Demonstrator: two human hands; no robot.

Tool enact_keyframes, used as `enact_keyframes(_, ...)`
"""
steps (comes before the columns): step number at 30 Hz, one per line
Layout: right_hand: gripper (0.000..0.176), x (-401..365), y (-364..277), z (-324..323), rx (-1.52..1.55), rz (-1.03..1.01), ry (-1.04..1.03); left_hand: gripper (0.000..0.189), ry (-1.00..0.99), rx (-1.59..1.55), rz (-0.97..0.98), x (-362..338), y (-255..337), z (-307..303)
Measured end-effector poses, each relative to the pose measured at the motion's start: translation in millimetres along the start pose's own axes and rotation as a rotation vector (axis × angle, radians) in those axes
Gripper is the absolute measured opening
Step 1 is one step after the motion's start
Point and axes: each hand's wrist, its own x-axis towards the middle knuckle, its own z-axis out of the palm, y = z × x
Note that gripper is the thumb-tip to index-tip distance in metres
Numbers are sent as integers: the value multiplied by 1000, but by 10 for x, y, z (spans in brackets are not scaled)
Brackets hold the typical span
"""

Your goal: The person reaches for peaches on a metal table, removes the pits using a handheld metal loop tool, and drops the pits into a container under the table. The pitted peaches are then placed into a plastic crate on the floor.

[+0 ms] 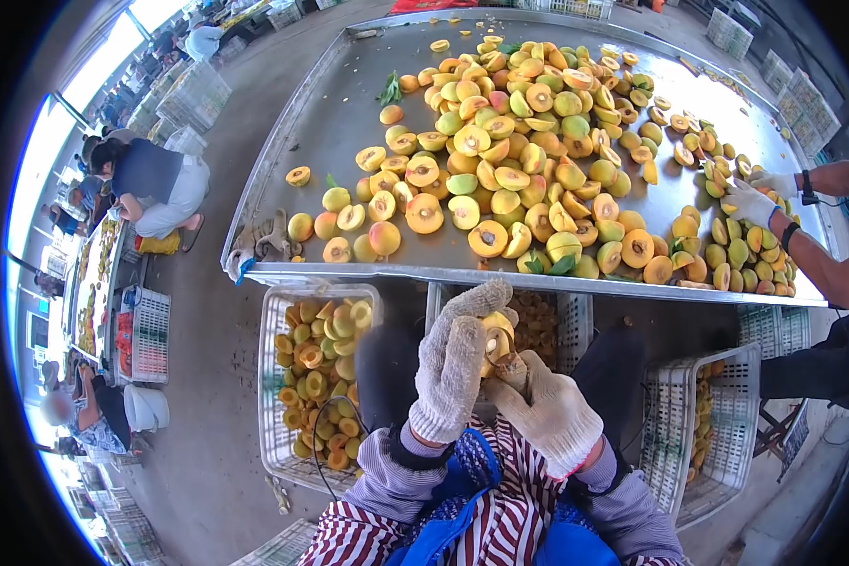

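Observation:
Both of my hands wear knitted gloves and meet above my lap, just below the metal table's front edge (538, 283). My left hand (457, 363) is wrapped round a yellow fruit half (496, 338) with its cut side and stone showing. Against that fruit, my right hand (549, 410) pinches a small brownish thing (510, 371), too unclear to name. Beyond my hands, a large heap of halved yellow and green fruit (528, 160) lies on the table.
Left of my legs stands a crate of fruit halves (272, 406); another white crate (717, 443) stands at right. A co-worker's gloved hands (753, 203) touch fruit at the table's right end. Gloves (272, 238) lie on the left corner. Other people work at far left.

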Motion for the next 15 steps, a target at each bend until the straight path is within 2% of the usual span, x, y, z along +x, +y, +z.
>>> enact_keyframes(3, 28, -41, 35, -8, 105, -61, -89, 51, -86, 7, -76, 43, 123, -38)
enact_keyframes(4, 28, -53, 47, -11, 195, -78, -138, 46, -39, -169, -216, 46, 184, 4)
enact_keyframes(5, 28, -53, 16, -31, 193, -78, -135, 46, -42, -171, -215, 41, 210, 31)
enact_keyframes(7, 27, -28, -84, -76, 514, 398, -284, 41, -29, 137, -98, 46, 232, 70)
enact_keyframes(8, 27, -42, -60, -69, 516, 400, -282, 38, -29, 270, 32, 61, 150, 49)
enact_keyframes(9, 24, -55, -17, -55, 669, 442, -317, 38, -31, 271, 30, 56, 167, 54)
enact_keyframes(10, 22, -51, 0, -59, 822, 479, -348, 43, -68, 312, -52, 71, 208, 61)
enact_keyframes(11, 22, -55, -17, -84, 822, 477, -342, 48, -106, 352, -135, 93, 252, 66)
enact_keyframes(12, 22, -75, -70, -116, 868, 502, -367, 47, -168, 183, -252, 149, 317, 56)
enact_keyframes(15, 21, -80, -69, -180, 986, 553, -424, 45, -134, 308, -192, 120, 309, 116)
